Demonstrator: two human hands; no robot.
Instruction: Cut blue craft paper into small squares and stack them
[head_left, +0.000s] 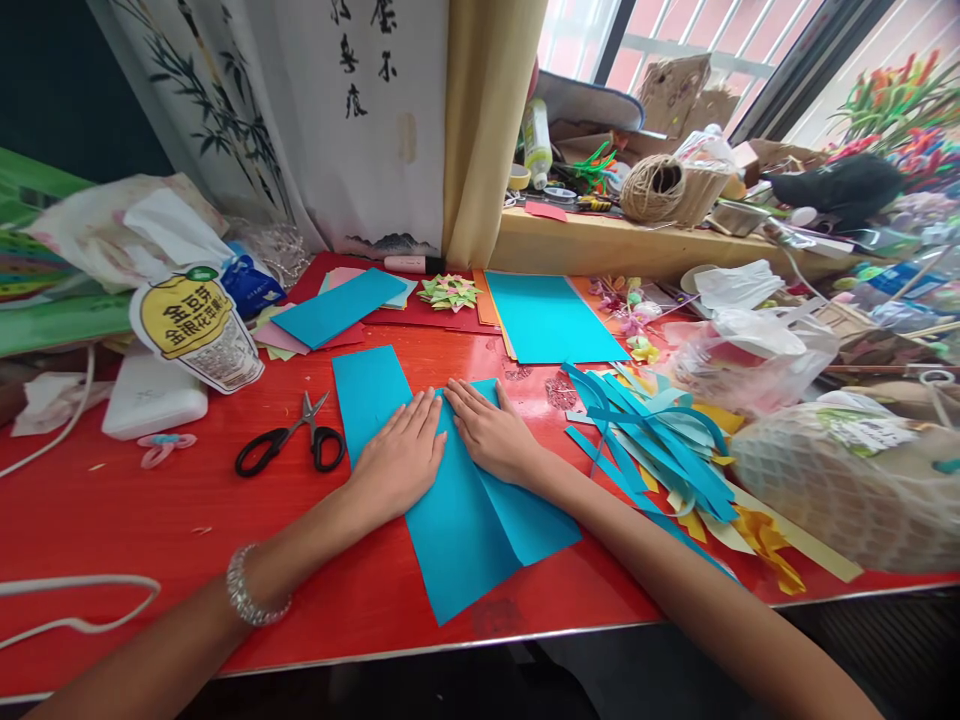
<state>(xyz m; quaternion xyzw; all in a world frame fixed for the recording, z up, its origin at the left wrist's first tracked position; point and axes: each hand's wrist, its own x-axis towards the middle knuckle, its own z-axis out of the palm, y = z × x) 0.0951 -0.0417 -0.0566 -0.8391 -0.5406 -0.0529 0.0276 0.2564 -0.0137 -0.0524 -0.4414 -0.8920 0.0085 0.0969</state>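
Note:
A sheet of blue paper [469,540] with a lengthwise crease lies on the red table in front of me. My left hand [401,455] rests flat on its left part, fingers stretched towards the far edge. On its upper right part my right hand [491,430] also lies flat, fingertips close to the left hand's. Partly beneath my left hand, another blue paper strip [367,385] reaches out to the left. Scissors with black handles [300,435] lie with parted blades just left of it.
Blue paper strips [660,440] are heaped on the right beside a netted bag [847,490]. Further back are a stack of blue sheets [551,315], a folded paper flower [448,293] and a blue paper piece [341,307]. A printed pouch [199,325] and white cable [82,580] lie left.

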